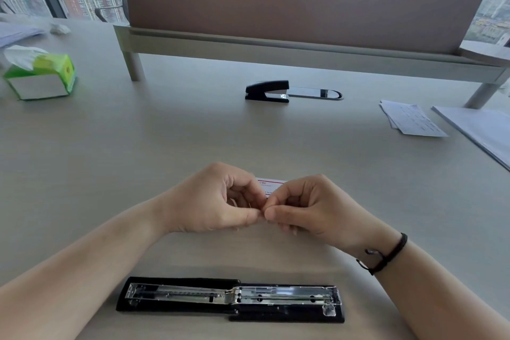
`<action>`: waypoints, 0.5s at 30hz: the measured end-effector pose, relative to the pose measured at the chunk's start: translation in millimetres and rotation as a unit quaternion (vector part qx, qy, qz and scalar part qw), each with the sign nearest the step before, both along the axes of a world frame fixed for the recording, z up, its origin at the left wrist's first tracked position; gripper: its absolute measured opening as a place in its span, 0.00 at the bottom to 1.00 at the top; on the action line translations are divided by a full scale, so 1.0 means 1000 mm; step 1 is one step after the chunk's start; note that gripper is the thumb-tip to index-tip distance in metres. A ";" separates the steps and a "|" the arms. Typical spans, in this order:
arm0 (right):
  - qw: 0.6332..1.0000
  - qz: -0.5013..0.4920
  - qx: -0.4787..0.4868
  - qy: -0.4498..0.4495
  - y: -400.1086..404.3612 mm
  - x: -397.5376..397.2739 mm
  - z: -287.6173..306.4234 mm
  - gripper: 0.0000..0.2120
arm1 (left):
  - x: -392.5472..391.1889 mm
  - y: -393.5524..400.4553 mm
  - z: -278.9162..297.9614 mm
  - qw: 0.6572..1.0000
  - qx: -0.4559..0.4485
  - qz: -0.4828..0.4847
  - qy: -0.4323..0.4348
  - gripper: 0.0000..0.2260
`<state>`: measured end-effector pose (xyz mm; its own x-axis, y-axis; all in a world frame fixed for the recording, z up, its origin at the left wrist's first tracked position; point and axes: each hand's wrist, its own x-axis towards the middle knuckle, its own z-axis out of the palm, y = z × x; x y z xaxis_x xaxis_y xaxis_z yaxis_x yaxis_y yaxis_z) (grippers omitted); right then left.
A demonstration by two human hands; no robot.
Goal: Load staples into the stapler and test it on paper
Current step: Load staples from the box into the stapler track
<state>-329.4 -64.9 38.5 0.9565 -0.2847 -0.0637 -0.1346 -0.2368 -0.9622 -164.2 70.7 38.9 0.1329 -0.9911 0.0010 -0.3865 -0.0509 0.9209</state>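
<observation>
Stapler (230,298) open flat, L hand (218,199) & R hand (309,207) fingertips pinching small staples, box (271,186) behind

Both hands, left (218,199) and right (309,207), pinch something tiny together; opened stapler (230,298) lies nearer.

Opened stapler (230,299) nearest on the table (165,132), hands (265,201) behind it, second stapler (267,91) farther back.

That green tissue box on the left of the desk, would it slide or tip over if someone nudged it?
The green tissue box looks like thin card filled with paper, so probably light for its size. It sits flat on the desk on a broad base, so a nudge would likely slide it, not tip it. The tissue sticking out is floppy.
</observation>
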 end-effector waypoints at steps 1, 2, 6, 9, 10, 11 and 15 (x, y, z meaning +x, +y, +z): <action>1.000 -0.002 0.012 -0.001 0.000 0.000 0.000 0.05 | -0.001 0.000 0.000 1.000 -0.006 0.004 0.001 0.05; 1.000 -0.005 0.023 -0.003 0.000 0.000 0.000 0.05 | -0.001 0.000 0.000 1.000 -0.010 0.007 0.002 0.05; 0.998 -0.023 0.047 -0.017 0.002 0.001 -0.001 0.05 | -0.002 -0.001 -0.002 1.000 0.008 0.001 -0.004 0.03; 0.997 -0.037 0.052 -0.038 0.003 0.002 -0.002 0.03 | 0.000 -0.001 -0.002 1.000 0.020 0.010 -0.004 0.03; 0.997 -0.041 0.054 -0.042 0.003 0.002 -0.002 0.02 | 0.000 -0.001 -0.002 1.000 0.018 0.013 0.000 0.03; 0.996 -0.045 0.057 -0.045 0.003 0.002 -0.002 0.02 | 0.000 -0.001 -0.001 1.000 0.014 0.015 0.004 0.03; 0.995 -0.063 0.061 -0.050 0.002 0.001 0.001 0.04 | -0.001 -0.003 -0.001 1.000 -0.005 0.026 0.017 0.04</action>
<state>-328.1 -62.7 39.2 0.9169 -0.3990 -0.0123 -0.0589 -0.1047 -0.9928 -165.5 68.2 38.4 0.1838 -0.9829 0.0061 -0.3528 -0.0602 0.9338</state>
